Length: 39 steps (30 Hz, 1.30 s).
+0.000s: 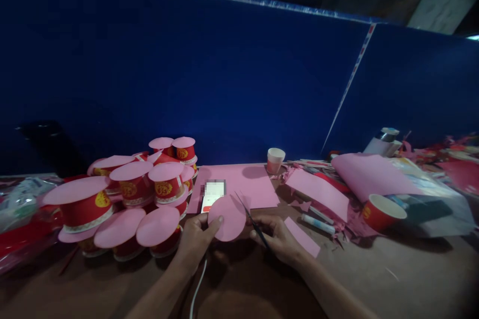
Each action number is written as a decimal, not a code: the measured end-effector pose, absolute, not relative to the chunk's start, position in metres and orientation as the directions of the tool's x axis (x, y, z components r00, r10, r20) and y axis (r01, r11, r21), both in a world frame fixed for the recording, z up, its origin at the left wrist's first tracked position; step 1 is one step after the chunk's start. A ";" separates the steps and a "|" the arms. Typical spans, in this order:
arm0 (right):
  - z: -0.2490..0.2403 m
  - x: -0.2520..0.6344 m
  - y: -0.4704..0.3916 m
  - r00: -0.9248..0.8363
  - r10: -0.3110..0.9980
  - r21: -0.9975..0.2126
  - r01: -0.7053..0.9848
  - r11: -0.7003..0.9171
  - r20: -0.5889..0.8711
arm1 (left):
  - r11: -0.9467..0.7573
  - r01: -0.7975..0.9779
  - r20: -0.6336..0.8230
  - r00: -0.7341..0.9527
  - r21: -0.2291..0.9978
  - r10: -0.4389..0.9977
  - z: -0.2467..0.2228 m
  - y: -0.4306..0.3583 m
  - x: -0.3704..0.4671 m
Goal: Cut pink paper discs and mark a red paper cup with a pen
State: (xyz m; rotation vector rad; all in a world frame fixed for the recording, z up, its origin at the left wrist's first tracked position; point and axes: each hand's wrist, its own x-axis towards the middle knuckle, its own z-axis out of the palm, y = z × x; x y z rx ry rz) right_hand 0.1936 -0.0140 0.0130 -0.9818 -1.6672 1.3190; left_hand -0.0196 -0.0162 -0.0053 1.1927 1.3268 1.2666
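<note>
Between thumb and fingers, my left hand grips a round pink paper disc by its left edge. My right hand is wrapped round a pair of dark scissors, their thin blades pointing up and left across the disc's right edge. The blades look slightly apart. Behind the disc lies a phone with a lit screen, its lower part hidden by the paper. The phone rests on a large pink paper sheet. A white cable runs toward me below my left hand.
Red paper cups with pink disc tops stand stacked at the left. A pale cup stands behind the sheet. To the right lie pink paper scraps, a glue tube, a tilted red cup and a plastic bag. A blue partition closes off the back.
</note>
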 end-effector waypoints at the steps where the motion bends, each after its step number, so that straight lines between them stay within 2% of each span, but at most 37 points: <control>1: 0.013 0.193 -0.014 -0.400 0.910 -0.982 0.100 0.161 0.109 | 0.001 0.055 0.005 -0.113 0.998 0.994 -0.005 -0.016 -0.020; 29: 0.009 0.194 -0.013 -0.413 0.905 -0.982 0.101 0.158 0.103 | -0.047 0.095 0.060 -0.136 0.994 0.989 -0.010 -0.013 -0.023; 39: 0.008 0.194 -0.012 -0.449 0.887 -0.985 0.070 0.156 0.108 | -0.027 0.101 0.043 -0.155 0.995 0.987 0.005 -0.018 -0.016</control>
